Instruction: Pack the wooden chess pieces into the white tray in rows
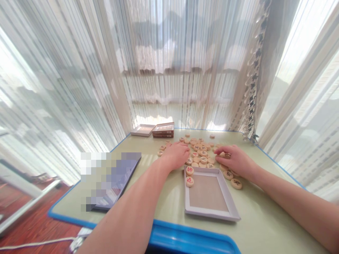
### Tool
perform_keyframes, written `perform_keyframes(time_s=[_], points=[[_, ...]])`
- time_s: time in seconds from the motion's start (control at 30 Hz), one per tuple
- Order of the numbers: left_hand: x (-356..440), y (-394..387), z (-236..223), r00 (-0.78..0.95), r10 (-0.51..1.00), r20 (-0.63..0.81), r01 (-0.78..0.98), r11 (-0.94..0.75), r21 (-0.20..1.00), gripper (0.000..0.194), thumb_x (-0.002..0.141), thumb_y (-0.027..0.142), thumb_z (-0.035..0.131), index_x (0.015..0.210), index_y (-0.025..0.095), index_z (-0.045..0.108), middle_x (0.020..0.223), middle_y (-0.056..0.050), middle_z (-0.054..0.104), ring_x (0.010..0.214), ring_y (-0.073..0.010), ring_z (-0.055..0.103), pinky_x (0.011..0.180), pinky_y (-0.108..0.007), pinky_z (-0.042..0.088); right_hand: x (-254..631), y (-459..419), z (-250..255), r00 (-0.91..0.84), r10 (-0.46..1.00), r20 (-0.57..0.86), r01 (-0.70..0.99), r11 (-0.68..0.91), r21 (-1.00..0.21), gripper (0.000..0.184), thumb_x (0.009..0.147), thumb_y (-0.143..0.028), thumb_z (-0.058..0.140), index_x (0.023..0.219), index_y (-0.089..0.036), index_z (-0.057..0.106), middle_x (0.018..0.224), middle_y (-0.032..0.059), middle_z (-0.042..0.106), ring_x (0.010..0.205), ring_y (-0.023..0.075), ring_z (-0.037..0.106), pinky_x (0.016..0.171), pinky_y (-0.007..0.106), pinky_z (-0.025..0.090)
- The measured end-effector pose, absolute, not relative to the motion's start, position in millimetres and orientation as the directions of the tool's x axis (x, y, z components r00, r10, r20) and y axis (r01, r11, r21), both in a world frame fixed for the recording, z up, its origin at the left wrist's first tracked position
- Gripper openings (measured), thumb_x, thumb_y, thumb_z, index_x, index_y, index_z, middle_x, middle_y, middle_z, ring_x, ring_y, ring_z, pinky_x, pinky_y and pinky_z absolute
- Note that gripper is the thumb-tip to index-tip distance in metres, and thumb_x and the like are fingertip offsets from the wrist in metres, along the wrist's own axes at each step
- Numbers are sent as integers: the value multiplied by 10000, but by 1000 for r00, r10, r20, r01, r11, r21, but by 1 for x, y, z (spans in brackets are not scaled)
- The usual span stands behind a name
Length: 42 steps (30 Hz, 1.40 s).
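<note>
Wooden Chinese chess pieces (pixel 203 160) with red or black characters lie in a loose pile on the table. At the left edge of the pile, my left hand (pixel 175 156) rests palm down over the pieces, its fingers loosely bent; what lies under the fingertips is hidden. To the right, my right hand (pixel 235 159) reaches over other pieces with thumb and fingers apart, a ring on one finger. In front of the pile is a shallow box tray (pixel 206 192). It holds two red-marked pieces, one piece (pixel 190 170) in the far left corner and another piece (pixel 189 181) just below it.
A dark tablet-like device (pixel 119 183), partly pixelated, lies on the left of the pale green table (pixel 169 206) with blue edging. At the back left are a shallow lid (pixel 143 130) and a brown box (pixel 163 130). Sheer curtains (pixel 185 88) hang behind the table.
</note>
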<state>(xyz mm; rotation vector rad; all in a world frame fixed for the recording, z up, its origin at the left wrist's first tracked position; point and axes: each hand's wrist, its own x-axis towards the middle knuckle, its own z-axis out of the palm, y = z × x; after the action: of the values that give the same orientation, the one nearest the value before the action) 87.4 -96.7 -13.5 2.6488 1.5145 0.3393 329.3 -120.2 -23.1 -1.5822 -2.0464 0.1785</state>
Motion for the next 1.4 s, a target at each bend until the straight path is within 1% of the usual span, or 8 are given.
perform_keyframes(time_s=[0.13,0.37,0.53,0.7,0.93,1.0,1.1,1.4], points=[[87,-98,-12,489,845,218,827,-528,191,416,868,284,273,1074,287,634,1247,49,549,1165,-171,434,1051,-318,290,329,-121,-23,-166,923,347,852,311,-421,197,728,-309,540,840,-221,677,801,40,631,852,235,583,747,373,467],[88,-100,-10,496,852,167,832,-521,191,415,857,282,280,1060,308,641,1214,53,568,1115,-175,469,1022,-318,320,326,-127,-22,-347,870,351,792,472,-386,208,753,-211,484,779,-254,685,884,30,666,822,206,610,762,346,484],[88,-101,-11,491,859,146,838,-511,192,407,855,320,295,1088,330,628,1249,49,534,1110,-191,473,999,-323,345,323,-131,-17,-425,842,332,745,534,-399,214,715,-187,498,784,-254,689,911,12,679,922,206,591,846,337,466],[85,-100,-11,496,860,121,851,-509,126,388,838,323,321,1038,336,654,1253,29,519,1112,-225,464,990,-373,344,324,-133,-15,-420,848,323,729,527,-437,270,685,-137,469,819,-230,683,986,29,663,924,199,586,746,295,486],[83,-103,-8,493,866,82,859,-500,113,389,852,339,315,1096,314,617,1259,9,516,1065,-189,518,902,-298,419,329,-129,-13,-290,900,326,794,416,-442,274,717,-170,430,844,-223,667,914,23,671,693,154,593,640,276,476],[83,-104,-7,489,867,91,861,-497,109,387,853,344,316,1097,307,615,1251,6,525,1050,-190,531,879,-291,432,332,-130,-6,-274,903,332,826,397,-400,276,715,-182,431,843,-229,671,908,29,673,725,173,591,652,290,473],[83,-105,-7,502,856,122,852,-514,97,378,853,347,323,1083,303,620,1213,4,559,1036,-195,543,861,-288,438,338,-133,6,-395,879,266,850,460,-258,207,702,-241,487,773,-240,682,820,33,669,824,216,577,717,318,459],[82,-102,-14,420,893,158,875,-445,191,426,850,293,300,1213,312,522,1178,7,604,1019,-212,566,825,-318,454,340,-137,3,-344,938,49,922,348,-172,183,677,-408,579,638,-243,646,663,7,634,594,168,564,551,290,404]])
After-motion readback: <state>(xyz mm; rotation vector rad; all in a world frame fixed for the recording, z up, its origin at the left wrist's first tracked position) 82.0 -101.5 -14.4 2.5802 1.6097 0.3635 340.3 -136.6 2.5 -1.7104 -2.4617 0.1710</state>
